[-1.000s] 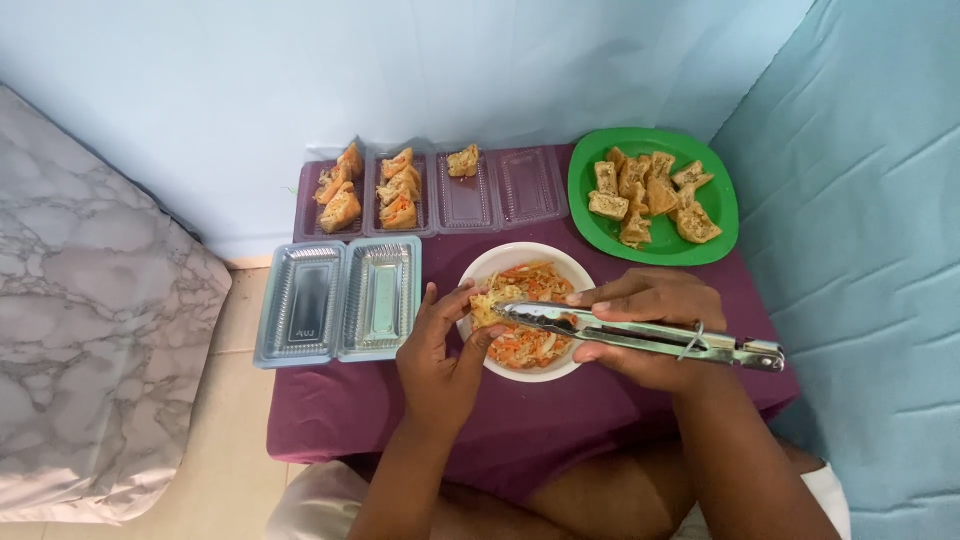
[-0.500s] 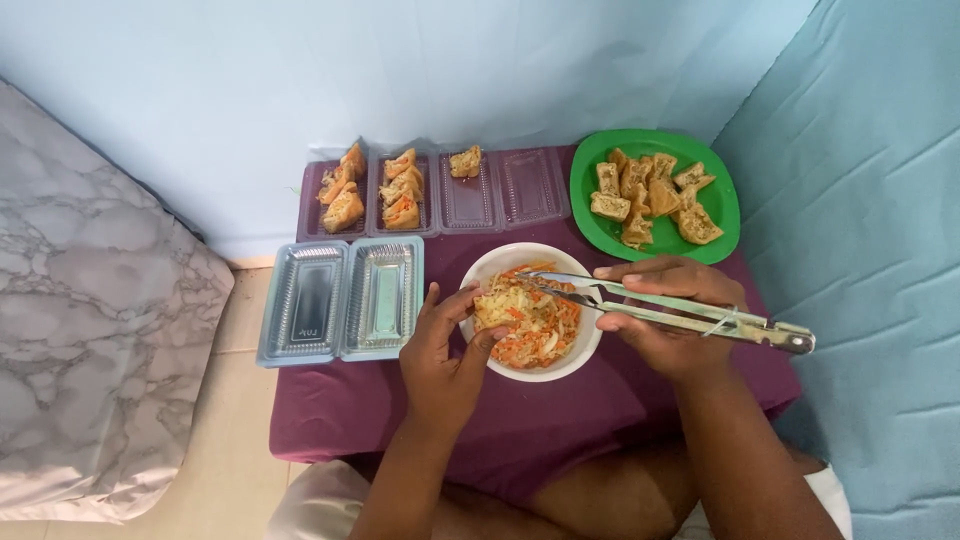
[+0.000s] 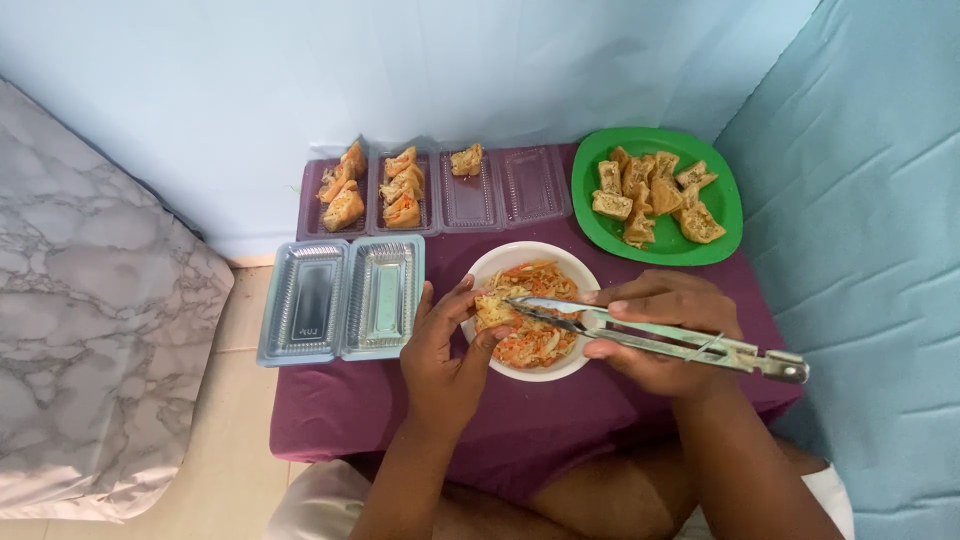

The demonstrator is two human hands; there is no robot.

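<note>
purple-covered surface (image 3: pixel 340 420) carries green plate (image 3: pixel 725 235) of fried tofu, clear trays (image 3: pixel 340 297), white bowl (image 3: pixel 560 262) of shredded veg in the middle. right hand (image 3: pixel 665 335), grip closed on metal tongs (image 3: pixel 650 338), tips narrow over bowl. left hand (image 3: pixel 445 350) grip holds tofu piece (image 3: pixel 492 310) at bowl's left rim.

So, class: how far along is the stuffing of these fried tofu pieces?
Done: filled pieces sit in two clear tray compartments, one in a third. In hand: left hand holds a piece over the white bowl; right hand works metal tongs. Left: pieces on the green plate, empty clear tray.
</note>
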